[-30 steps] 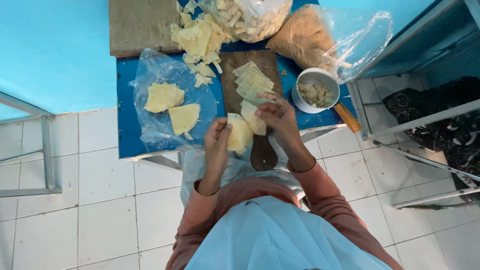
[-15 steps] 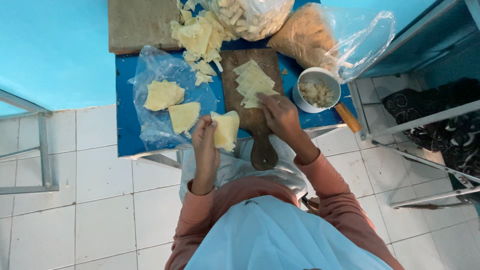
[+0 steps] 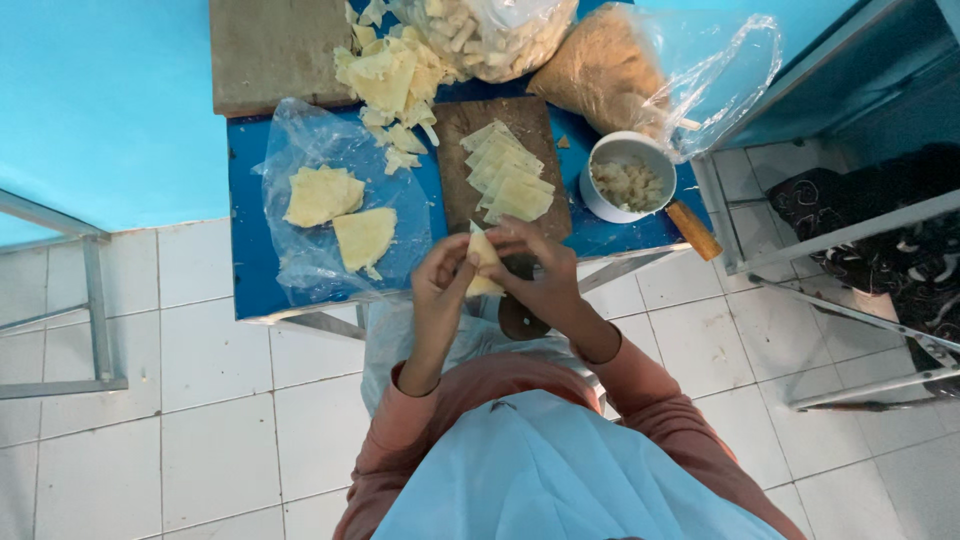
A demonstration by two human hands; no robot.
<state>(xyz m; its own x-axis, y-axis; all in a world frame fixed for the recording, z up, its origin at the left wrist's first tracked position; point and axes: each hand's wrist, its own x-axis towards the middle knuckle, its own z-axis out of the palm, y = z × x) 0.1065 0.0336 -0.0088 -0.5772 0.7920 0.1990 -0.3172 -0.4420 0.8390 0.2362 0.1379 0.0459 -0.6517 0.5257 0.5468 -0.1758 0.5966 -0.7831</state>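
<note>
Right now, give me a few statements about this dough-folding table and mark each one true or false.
1. Both hands, the left hand and the right hand, hold one pale dough piece between them. True.
2. The white bowl is empty. False: it holds pale filling.
3. Folded pieces lie in an overlapping row on the wooden cutting board. True.
4. Two flat dough sheets lie on the floor tiles. False: they lie on clear plastic on the blue table.
5. A wooden-handled tool lies beside the bowl. True.
</note>
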